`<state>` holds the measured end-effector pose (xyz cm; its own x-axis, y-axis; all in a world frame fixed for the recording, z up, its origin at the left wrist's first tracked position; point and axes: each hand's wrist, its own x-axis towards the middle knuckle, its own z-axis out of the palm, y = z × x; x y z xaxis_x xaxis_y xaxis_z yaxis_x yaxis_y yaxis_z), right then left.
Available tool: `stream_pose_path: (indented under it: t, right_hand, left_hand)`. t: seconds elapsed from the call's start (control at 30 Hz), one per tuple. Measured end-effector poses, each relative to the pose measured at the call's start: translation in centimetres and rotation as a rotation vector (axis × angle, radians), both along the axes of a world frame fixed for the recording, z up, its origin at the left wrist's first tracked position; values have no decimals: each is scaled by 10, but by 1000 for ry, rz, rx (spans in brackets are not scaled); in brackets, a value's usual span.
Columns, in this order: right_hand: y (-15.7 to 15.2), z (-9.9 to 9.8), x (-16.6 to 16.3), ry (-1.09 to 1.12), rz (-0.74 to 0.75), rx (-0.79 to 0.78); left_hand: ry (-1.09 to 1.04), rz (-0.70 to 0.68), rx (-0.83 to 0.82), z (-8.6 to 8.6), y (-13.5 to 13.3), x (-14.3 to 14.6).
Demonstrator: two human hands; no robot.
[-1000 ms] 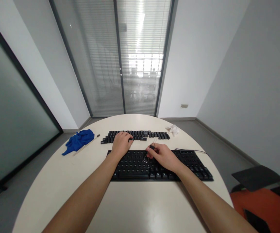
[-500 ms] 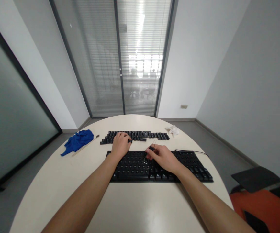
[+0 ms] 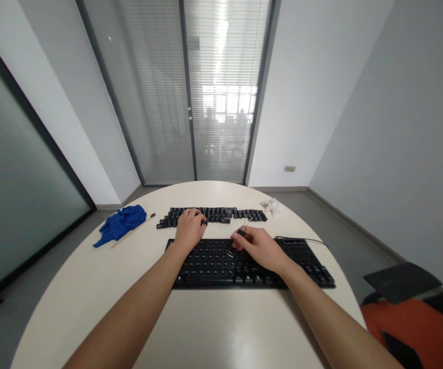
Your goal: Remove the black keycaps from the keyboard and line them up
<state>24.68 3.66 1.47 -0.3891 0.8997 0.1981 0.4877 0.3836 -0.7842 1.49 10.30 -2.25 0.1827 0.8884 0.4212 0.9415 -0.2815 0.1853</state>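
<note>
A black keyboard (image 3: 209, 279) lies in front of me, many of its keycaps off and small posts showing; some caps remain along its bottom row and right end. Beyond it, loose black keycaps (image 3: 221, 212) are laid out in rows. My left hand (image 3: 190, 228) rests over the left part of these rows, fingers curled, with a dark keycap (image 3: 205, 223) at the thumb and fingertips. Above the keyboard's middle, my right hand (image 3: 259, 245) is closed on a wire keycap puller (image 3: 241, 233) with a black grip; its wire loops point down toward the posts.
On the round white table (image 3: 213, 328), a blue cloth (image 3: 123, 223) and a thin wooden-handled brush (image 3: 132, 233) lie at the left. A crumpled white tissue (image 3: 272, 206) is at the back right. The keyboard's cable (image 3: 309, 239) runs rightward. An orange chair (image 3: 409, 323) stands at the right.
My right hand and the puller have shifted very slightly upward over the keyboard. The left hand stays at the keycap rows. The whole view has drifted a little.
</note>
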Motion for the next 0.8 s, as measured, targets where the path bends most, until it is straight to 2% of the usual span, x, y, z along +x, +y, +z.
stream_pose_path:
  t: [0.6,0.8]
  right_hand:
    - [1,4,7,23,-17,27]
    - [-1,12,16,15,82,-14]
  left_hand:
    - [30,-4,-46,3,-2,2]
    - [18,-39,-29,8,-6,4]
